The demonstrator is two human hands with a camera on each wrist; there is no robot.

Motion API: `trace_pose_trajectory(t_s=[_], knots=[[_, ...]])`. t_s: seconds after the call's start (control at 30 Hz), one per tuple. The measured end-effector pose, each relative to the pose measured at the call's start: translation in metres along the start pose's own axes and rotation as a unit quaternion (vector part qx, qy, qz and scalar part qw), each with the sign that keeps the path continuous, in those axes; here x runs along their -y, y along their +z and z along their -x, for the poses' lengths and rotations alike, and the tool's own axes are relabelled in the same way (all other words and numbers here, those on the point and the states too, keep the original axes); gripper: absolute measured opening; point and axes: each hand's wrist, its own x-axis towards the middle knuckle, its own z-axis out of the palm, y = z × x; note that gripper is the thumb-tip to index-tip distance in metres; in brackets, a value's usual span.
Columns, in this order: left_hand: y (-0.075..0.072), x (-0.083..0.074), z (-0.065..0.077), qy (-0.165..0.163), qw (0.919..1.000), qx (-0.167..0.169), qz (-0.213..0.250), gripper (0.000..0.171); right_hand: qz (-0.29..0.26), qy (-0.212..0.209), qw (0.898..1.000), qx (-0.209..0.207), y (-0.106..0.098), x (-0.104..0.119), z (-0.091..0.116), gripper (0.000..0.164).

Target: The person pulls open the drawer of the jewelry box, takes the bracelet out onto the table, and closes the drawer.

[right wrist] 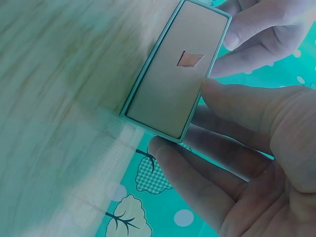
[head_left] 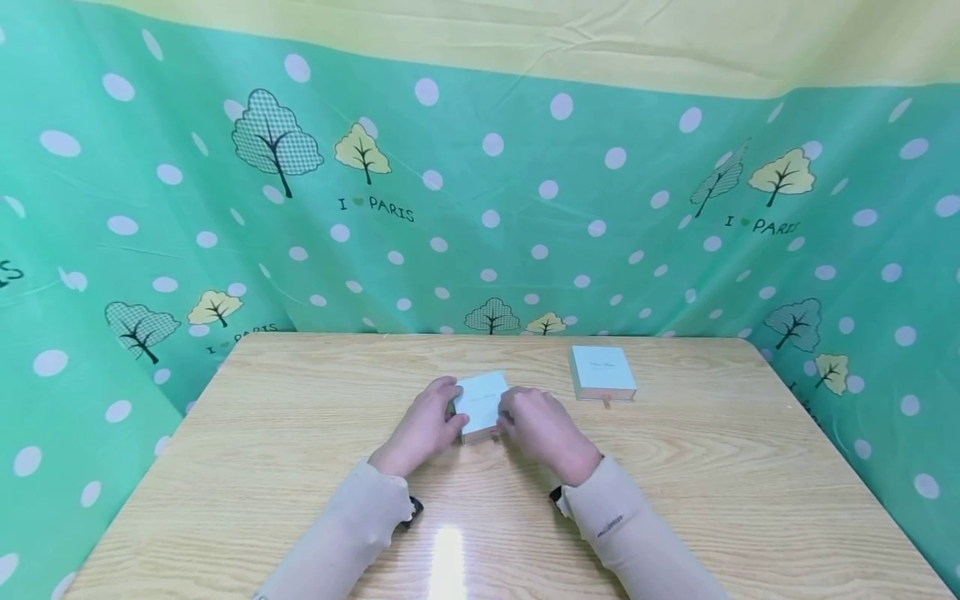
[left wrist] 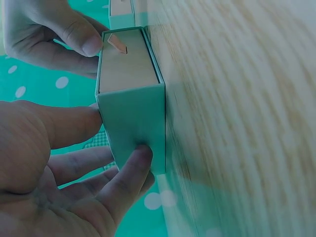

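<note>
A small pale-blue drawer box [head_left: 480, 398] with faint lettering on its lid lies on the table, between both hands. My left hand [head_left: 423, 421] holds its left side, the thumb at the top edge and a fingertip on the side wall in the left wrist view. On the opposite side my right hand [head_left: 542, 427] grips the box, with thumb at the upper edge and fingers at the side wall in the right wrist view. The drawer front is beige, flush in the sleeve, and carries a short pinkish ribbon tab [right wrist: 191, 59]. The box's far side is hidden.
A matching drawer box [head_left: 602, 369] stands at the back right of the wood-grain table [head_left: 300, 500], its ribbon tab facing me. Behind the table and along its sides hangs a green dotted curtain [head_left: 487, 179] printed with trees.
</note>
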Motion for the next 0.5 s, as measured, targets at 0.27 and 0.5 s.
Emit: trace_pose_trajectory(t_s=[0.27, 0.5], knots=[[-0.0014, 0.0007, 0.0026, 0.005, 1.0000, -0.004, -0.005, 0.047, -0.003, -0.001, 1.000, 0.002, 0.0012, 0.0010, -0.0004, 0.015], [-0.0027, 0.0004, 0.0043, 0.000, 1.0000, -0.004, -0.006, 0.047, -0.001, -0.006, 1.000, -0.001, 0.0004, 0.0028, 0.0001, 0.016]])
